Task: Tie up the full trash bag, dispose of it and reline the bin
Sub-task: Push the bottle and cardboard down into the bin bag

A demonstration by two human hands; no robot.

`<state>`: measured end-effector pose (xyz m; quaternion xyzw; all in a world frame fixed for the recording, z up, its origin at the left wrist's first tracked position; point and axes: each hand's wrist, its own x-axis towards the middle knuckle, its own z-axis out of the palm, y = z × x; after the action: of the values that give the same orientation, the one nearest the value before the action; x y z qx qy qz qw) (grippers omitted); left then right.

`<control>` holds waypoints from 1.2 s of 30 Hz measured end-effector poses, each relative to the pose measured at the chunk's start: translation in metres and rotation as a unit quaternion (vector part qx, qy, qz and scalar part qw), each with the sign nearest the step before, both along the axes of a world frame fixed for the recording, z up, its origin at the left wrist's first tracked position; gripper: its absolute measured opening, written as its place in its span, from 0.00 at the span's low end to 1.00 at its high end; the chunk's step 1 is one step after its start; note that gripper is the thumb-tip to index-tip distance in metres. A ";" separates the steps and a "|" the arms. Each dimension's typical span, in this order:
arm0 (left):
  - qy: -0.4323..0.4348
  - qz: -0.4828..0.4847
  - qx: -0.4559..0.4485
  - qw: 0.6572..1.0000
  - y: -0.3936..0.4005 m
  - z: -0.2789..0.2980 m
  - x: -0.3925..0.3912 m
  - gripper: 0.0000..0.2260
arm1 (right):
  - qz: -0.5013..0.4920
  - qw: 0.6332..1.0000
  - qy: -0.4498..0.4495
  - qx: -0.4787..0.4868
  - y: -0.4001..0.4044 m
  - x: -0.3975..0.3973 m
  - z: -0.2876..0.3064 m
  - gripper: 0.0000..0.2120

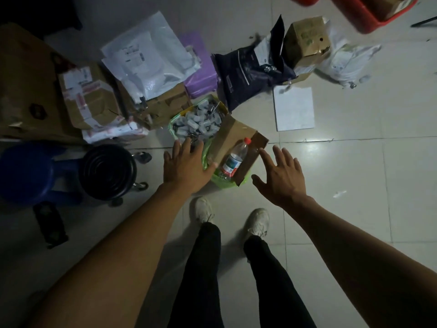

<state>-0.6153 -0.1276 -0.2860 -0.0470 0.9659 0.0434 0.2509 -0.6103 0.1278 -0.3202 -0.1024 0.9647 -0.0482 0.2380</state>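
A bin lined with a green trash bag stands on the tiled floor in front of my feet. It is full: clear plastic pieces at the back, a piece of brown cardboard and a plastic bottle with a red cap on top. My left hand reaches over the bin's left rim with fingers spread and straight, holding nothing. My right hand hovers just right of the bin, fingers spread, also holding nothing.
Left of the bin are a black round stool on castors and a blue plastic stool. Behind it lie cardboard boxes, white mailers, a purple bag, a dark bag. A white sheet lies on the floor.
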 end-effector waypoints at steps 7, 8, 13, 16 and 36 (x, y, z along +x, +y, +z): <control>-0.013 0.027 0.005 1.000 0.015 -0.080 0.005 0.35 | -0.021 0.999 -0.028 -0.001 0.023 -0.006 -0.098 0.37; -0.019 0.026 0.005 0.999 0.015 -0.094 0.005 0.35 | -0.035 0.999 -0.028 -0.004 0.024 -0.005 -0.111 0.37; -0.022 0.021 0.015 0.999 0.011 -0.171 -0.002 0.35 | -0.098 0.995 -0.032 -0.010 0.025 -0.003 -0.181 0.35; -0.003 0.004 0.024 1.000 0.007 -0.215 -0.003 0.35 | -0.116 0.993 -0.028 -0.018 0.026 0.003 -0.221 0.33; 0.144 -0.043 0.061 0.987 -0.012 -0.382 -0.006 0.32 | -0.125 0.987 0.086 -0.056 0.004 -0.003 -0.364 0.38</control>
<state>-0.6216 -0.1393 -0.6678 0.0171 0.9887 0.0977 0.1127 -0.6129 0.1316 -0.6844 0.0020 0.9825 -0.1230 0.1402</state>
